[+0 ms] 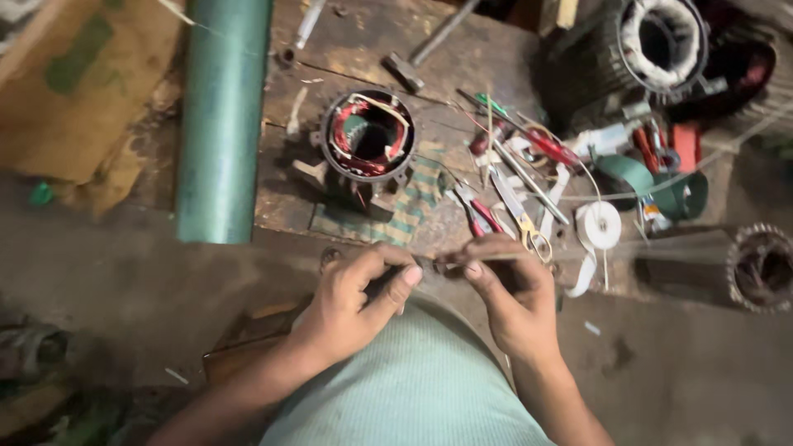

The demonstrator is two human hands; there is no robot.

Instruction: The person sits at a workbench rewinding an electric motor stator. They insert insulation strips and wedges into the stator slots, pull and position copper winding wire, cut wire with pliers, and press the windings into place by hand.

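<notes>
My left hand [355, 301] and my right hand [505, 289] meet at the near edge of a wooden workbench [347, 49], over my lap in a pale green garment. Both pinch a thin strand of wire [496, 257] that runs off to the right. The left fingers close on a small dark end of it. The right thumb and forefinger grip it a little farther along. Behind the hands stands a motor stator [368, 136] with red and white windings, upright on a checked cloth [417, 198].
A green pipe [221, 116] lies along the bench's left edge. Pliers [477, 213], scissors [520, 215], screwdrivers, a white tape roll [598, 225] and a hammer [421, 51] clutter the right side. Another stator [661, 37] sits at the back right, a rotor [760, 268] at the right.
</notes>
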